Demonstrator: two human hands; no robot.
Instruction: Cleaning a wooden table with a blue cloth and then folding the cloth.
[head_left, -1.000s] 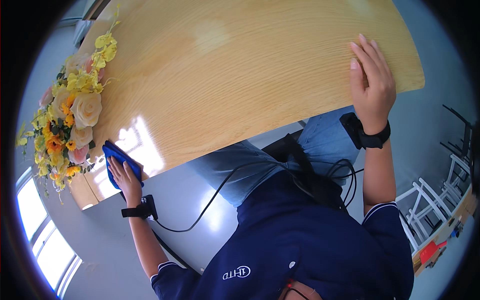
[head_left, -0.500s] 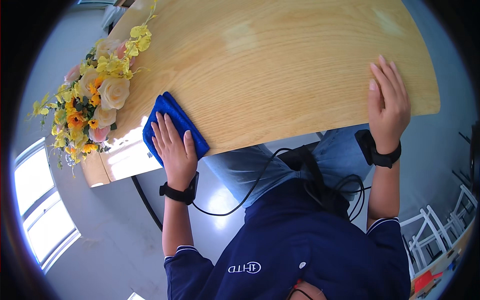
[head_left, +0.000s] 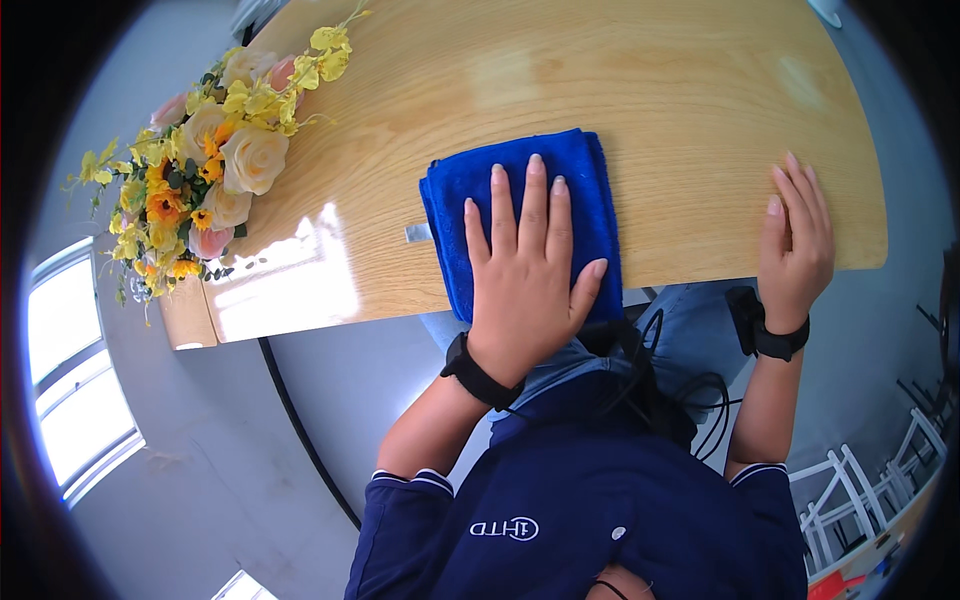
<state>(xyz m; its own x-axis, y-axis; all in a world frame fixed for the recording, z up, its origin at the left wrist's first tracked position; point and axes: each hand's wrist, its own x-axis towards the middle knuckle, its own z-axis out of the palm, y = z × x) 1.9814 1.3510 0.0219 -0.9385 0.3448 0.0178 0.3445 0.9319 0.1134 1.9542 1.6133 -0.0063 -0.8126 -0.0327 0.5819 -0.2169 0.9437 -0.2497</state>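
My left hand (head_left: 528, 270) lies flat, fingers spread, on a folded blue cloth (head_left: 592, 215). The cloth rests on the light wood table (head_left: 690, 130) in front of me, and its near side reaches the front edge. A small pale tag sticks out from its left side. Part of the cloth is hidden under my palm. At the right end of the table, my right hand (head_left: 798, 230) rests near the front edge with its fingers stretched out and nothing in it.
An arrangement of artificial flowers (head_left: 205, 165), yellow, cream, pink and orange, stands at the table's left end. Bright window light falls on the wood beside it. A black cable (head_left: 300, 420) runs below the table on the left. White stools (head_left: 845, 500) stand at the lower right.
My left hand and the blue cloth under it have moved right, from near the flowers to the middle of the front edge. The right hand has stayed at the right end.
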